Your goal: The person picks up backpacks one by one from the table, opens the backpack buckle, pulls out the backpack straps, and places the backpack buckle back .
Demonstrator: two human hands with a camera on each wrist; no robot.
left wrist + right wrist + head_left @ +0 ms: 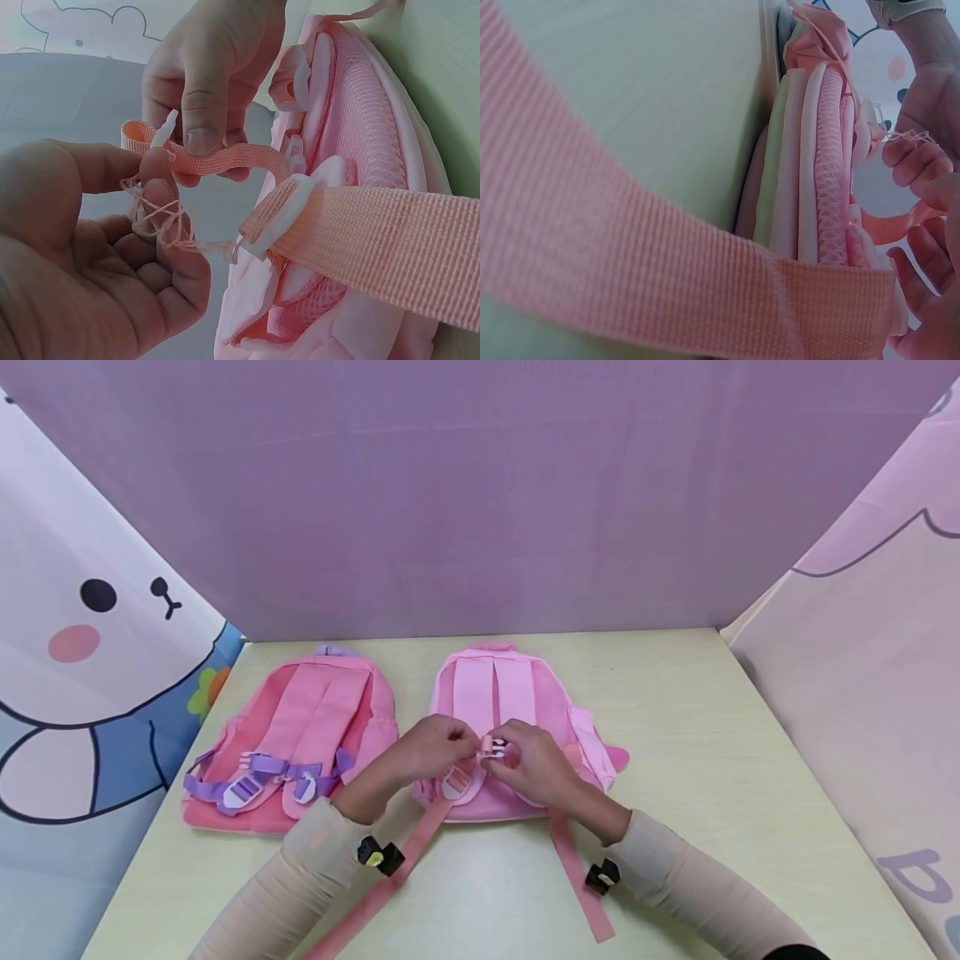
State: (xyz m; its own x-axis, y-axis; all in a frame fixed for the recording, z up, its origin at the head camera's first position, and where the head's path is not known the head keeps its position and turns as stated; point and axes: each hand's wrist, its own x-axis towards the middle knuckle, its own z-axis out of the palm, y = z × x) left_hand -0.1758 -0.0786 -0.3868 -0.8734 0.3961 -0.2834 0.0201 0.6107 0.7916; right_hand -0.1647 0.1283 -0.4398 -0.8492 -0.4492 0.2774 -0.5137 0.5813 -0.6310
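A pink backpack (551, 689) lies with its shoulder straps up, both hands over its lower half. My left hand (438, 745) pinches the looped end of a peach webbing strap (225, 159) beside a white side-release buckle prong piece (498, 747). Loose frayed threads (161, 214) cross its curled fingers and lead toward a white strap adjuster (289, 214). My right hand (536, 764) holds the same strap between thumb and fingers, close by the buckle piece. In the left wrist view, the right thumb (201, 124) presses on the webbing.
A second pink backpack (315, 693) with purple straps (262, 766) and white buckles lies to the left. Two long peach strap tails (581, 885) trail toward the table's (720, 777) front. A purple partition (480, 510) stands behind, with printed cloth panels at both sides.
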